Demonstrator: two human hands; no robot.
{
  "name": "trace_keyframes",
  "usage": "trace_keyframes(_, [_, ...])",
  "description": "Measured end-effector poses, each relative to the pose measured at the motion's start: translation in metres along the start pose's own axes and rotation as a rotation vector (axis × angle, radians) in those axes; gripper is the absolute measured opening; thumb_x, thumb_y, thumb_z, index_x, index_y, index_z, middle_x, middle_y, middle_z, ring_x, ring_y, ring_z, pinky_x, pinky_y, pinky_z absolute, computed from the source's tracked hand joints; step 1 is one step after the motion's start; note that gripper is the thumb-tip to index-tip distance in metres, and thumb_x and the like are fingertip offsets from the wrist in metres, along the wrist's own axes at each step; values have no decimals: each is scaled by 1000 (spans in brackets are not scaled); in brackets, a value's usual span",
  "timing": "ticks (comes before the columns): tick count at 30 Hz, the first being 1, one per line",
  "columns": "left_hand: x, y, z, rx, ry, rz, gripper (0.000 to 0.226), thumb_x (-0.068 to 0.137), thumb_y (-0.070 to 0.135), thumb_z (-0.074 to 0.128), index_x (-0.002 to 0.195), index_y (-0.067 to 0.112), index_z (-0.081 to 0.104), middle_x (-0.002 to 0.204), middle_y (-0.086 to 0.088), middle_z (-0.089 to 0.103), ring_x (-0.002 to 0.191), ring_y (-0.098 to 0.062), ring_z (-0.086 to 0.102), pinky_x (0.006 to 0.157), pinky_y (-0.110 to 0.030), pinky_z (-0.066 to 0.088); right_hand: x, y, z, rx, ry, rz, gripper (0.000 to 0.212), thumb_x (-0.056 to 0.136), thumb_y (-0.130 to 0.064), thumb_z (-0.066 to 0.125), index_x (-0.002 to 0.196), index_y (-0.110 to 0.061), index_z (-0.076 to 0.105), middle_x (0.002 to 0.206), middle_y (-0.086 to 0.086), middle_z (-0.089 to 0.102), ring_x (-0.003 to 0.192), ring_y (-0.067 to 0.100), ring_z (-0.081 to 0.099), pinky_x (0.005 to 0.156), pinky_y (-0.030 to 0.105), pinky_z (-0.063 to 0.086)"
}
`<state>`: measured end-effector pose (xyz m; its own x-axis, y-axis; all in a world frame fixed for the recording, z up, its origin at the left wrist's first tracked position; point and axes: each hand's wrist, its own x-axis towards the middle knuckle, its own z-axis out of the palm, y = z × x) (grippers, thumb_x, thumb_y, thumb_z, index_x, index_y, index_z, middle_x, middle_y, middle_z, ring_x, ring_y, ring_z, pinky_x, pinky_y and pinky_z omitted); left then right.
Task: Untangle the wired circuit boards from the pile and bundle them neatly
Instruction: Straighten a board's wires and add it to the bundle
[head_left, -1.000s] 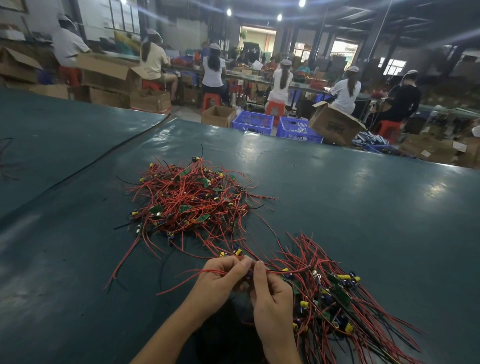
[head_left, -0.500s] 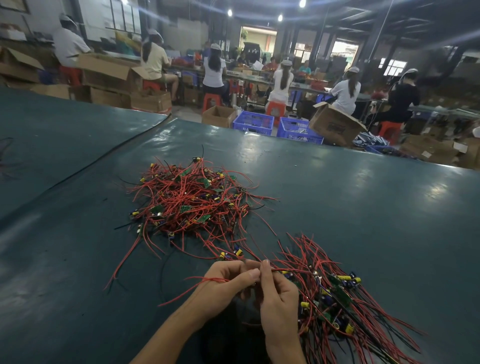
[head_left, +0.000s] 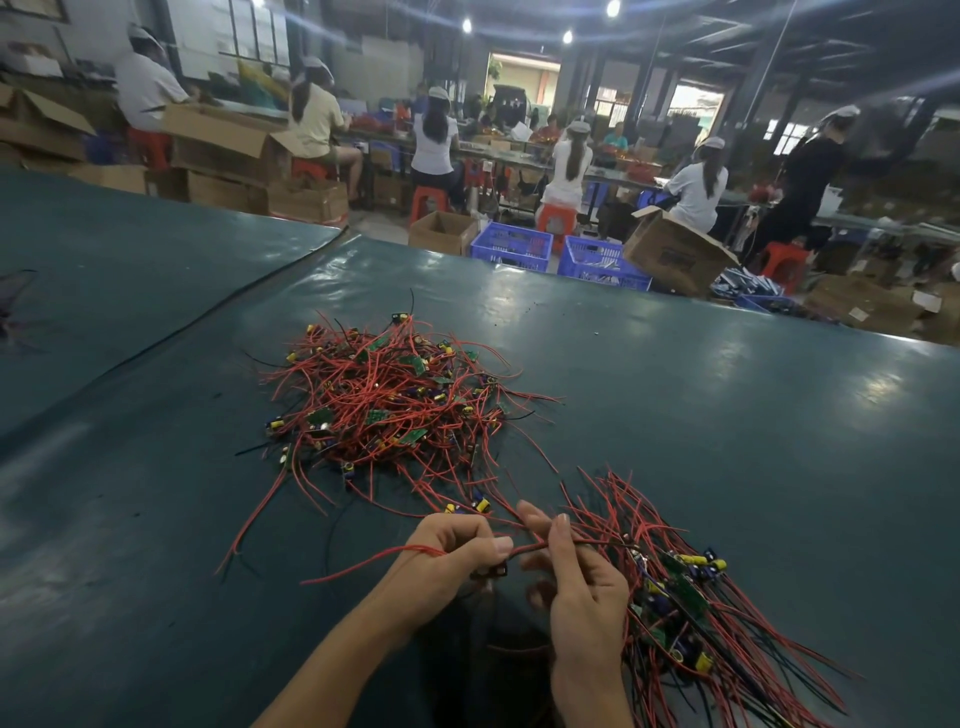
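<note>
While my left hand (head_left: 451, 552) and right hand (head_left: 584, 590) both pinch one thin red wire (head_left: 532, 547) by the near edge of the dark teal bench (head_left: 727, 415), the tangled pile of red-wired green circuit boards (head_left: 395, 405) sits mid-bench, with the straightened bundle (head_left: 685, 597) near-right.

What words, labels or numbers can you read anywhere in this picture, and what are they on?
No text can be read.
Tilted cardboard box: dark print on its side, too blurred to read.
Circuit boards: any markings are too small to read.
</note>
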<state>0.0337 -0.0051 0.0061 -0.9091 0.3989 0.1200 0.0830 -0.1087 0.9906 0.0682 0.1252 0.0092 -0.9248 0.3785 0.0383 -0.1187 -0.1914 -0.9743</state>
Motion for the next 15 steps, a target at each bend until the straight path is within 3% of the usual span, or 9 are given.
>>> trace_keyframes(2, [0, 0, 0, -15, 9, 11, 29, 70, 43, 68, 53, 23, 58, 57, 7, 54, 57, -11, 52, 59, -23, 45, -1, 0, 1, 5, 9, 13, 37, 83, -42, 56, 75, -13, 78, 87, 1, 77, 62, 8, 65, 55, 25, 46])
trace_keyframes(4, [-1, 1, 0, -61, 18, 16, 28, 69, 40, 69, 52, 22, 57, 57, 5, 53, 55, -10, 52, 57, -21, 45, -2, -2, 0, 49, 47, 20, 37, 85, -43, 55, 79, -16, 79, 73, 3, 74, 50, 7, 57, 45, 17, 42])
trace_keyframes(8, [0, 1, -3, -92, 67, 39, 27, 69, 40, 70, 53, 21, 58, 55, 3, 53, 53, -11, 52, 58, -19, 45, 2, -4, -9, 150, 115, 34, 42, 89, -47, 51, 82, -16, 79, 57, 2, 61, 45, 6, 46, 40, 17, 37])
trace_keyframes(11, [0, -1, 0, -72, 77, 49, 25, 71, 43, 71, 58, 23, 64, 57, 2, 57, 55, -10, 53, 60, -19, 45, -2, -2, -2, 78, 48, -19, 37, 85, -46, 53, 82, -20, 79, 53, -2, 53, 46, 6, 42, 41, 17, 34])
trace_keyframes(15, [0, -2, 5, -26, 55, 6, 22, 72, 40, 74, 60, 24, 67, 63, 0, 64, 57, -8, 59, 58, -18, 46, -10, 5, 11, -59, -94, -92, 28, 83, -33, 57, 75, -20, 79, 77, 1, 75, 75, 9, 71, 67, 18, 55])
